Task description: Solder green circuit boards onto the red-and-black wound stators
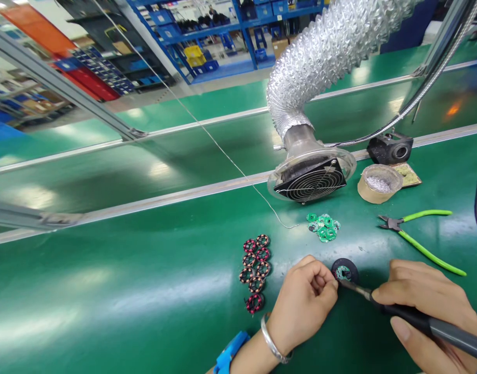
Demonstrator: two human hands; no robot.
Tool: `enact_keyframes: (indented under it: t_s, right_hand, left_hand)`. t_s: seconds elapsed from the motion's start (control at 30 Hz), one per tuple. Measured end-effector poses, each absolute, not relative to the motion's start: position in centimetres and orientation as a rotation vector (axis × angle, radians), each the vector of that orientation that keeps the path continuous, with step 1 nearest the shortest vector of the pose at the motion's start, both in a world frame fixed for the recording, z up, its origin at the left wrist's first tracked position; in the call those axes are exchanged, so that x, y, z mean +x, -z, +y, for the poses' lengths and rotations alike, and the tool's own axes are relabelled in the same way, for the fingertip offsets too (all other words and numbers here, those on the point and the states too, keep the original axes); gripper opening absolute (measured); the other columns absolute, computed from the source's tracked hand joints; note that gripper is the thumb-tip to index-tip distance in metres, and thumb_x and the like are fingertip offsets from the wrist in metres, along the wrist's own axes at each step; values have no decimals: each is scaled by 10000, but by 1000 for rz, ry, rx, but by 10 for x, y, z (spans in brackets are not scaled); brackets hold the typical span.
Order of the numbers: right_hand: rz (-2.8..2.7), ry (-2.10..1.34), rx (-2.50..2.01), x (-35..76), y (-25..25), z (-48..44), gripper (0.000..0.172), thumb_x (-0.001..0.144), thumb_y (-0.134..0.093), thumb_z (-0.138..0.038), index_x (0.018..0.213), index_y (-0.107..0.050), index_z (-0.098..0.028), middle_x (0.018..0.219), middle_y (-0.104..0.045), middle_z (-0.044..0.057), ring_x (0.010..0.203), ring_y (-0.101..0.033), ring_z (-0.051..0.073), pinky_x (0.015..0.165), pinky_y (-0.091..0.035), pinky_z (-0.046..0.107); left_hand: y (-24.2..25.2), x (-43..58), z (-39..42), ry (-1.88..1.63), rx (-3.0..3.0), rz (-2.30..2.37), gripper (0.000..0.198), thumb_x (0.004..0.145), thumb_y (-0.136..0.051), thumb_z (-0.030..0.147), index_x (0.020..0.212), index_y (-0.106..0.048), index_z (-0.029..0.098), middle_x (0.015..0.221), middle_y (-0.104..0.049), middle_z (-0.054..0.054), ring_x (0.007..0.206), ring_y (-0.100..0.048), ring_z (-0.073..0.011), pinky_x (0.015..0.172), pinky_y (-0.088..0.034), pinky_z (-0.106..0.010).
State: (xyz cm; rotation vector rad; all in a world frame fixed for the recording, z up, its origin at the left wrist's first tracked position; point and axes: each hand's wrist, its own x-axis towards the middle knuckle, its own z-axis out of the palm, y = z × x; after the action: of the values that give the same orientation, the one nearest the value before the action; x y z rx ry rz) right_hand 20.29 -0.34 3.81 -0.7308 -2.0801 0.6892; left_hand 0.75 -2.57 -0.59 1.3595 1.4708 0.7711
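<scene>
My right hand grips a soldering iron, with its tip touching a small green circuit board that lies on a black round disc. My left hand is curled shut beside the disc, its fingertips pinched at the board's left edge; what they hold is too small to make out. A silver bracelet and a blue wrist strap sit on my left wrist.
Several round copper coils lie in a cluster left of my left hand. A pile of green boards lies behind the disc. Green-handled cutters, a tape roll, a fume-extractor fan on a foil duct and a thin wire stand further back.
</scene>
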Motion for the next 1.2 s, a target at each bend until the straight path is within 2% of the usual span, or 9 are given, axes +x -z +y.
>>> enact_keyframes:
  t_s: [0.13, 0.27, 0.4, 0.53, 0.63, 0.83, 0.93, 1.03, 1.2]
  right_hand:
    - [-1993, -629, -767, 208, -40, -5, 198, 837, -453, -128, 950, -598, -201, 589, -550, 28, 490, -521, 171, 454, -403, 319]
    - [-2150, -668, -684, 216, -39, 4, 320, 821, -486, -110, 1119, -562, -200, 683, -612, 36, 577, -595, 183, 498, -475, 311]
    - [-2172, -551, -732, 207, -24, 11, 384, 870, -505, -89, 1233, -535, -210, 721, -637, 14, 571, -577, 159, 529, -473, 289]
    - [-2308, -544, -720, 194, -7, 14, 305, 867, -533, -100, 1151, -562, -206, 856, -660, 46, 735, -594, 182, 662, -504, 316]
    - [-2336, -579, -704, 191, 0, 14, 292, 871, -497, -78, 1121, -565, -215, 871, -655, 49, 820, -606, 194, 734, -507, 327]
    - [-2298, -737, -749, 191, 3, 17, 344, 819, -520, -56, 1131, -546, -200, 898, -651, 37, 795, -575, 171, 712, -490, 285]
    - [-2234, -749, -740, 193, 1, 18, 318, 811, -531, -65, 1101, -556, -194, 874, -646, 35, 773, -574, 159, 690, -490, 262]
    - [-2177, -772, -778, 197, -3, 18, 303, 813, -547, -89, 1095, -554, -199, 887, -656, 37, 772, -591, 162, 689, -503, 265]
    - [-2142, -831, -825, 202, -1, 16, 276, 821, -562, -113, 1080, -553, -209, 936, -667, 48, 811, -622, 174, 731, -523, 290]
  left_hand:
    - [5, 7, -26, -780, 1367, 1466, 121, 754, -540, 99, 660, -591, 155, 683, -524, 3, 536, -480, -87, 488, -387, -196]
    - [5, 7, -25, -786, 1368, 1461, 122, 750, -544, 94, 659, -595, 156, 681, -529, 3, 532, -484, -86, 479, -386, -192]
    - [6, 7, -26, -799, 1329, 1436, 121, 749, -544, 91, 664, -598, 159, 690, -526, 6, 527, -484, -80, 470, -389, -186]
    - [5, 7, -25, -832, 1277, 1400, 109, 765, -560, 123, 667, -591, 160, 694, -512, 10, 521, -473, -75, 461, -394, -179]
    - [3, 7, -24, -849, 1251, 1367, 107, 772, -586, 155, 665, -581, 160, 702, -501, 14, 518, -467, -70, 458, -397, -176]
    - [5, 7, -24, -857, 1285, 1332, 92, 778, -567, 136, 691, -587, 156, 747, -509, 8, 527, -474, -63, 481, -414, -174]
    - [5, 7, -25, -870, 1356, 1369, 9, 784, -597, 157, 781, -605, 159, 763, -512, 5, 545, -491, -71, 470, -406, -169]
    - [6, 8, -24, -904, 1457, 1394, 74, 793, -632, 183, 862, -652, 165, 784, -565, -10, 536, -494, -72, 457, -391, -169]
    - [7, 16, -21, -965, 1561, 1432, 94, 789, -630, 154, 772, -721, 173, 787, -646, -40, 579, -547, -95, 520, -434, -189]
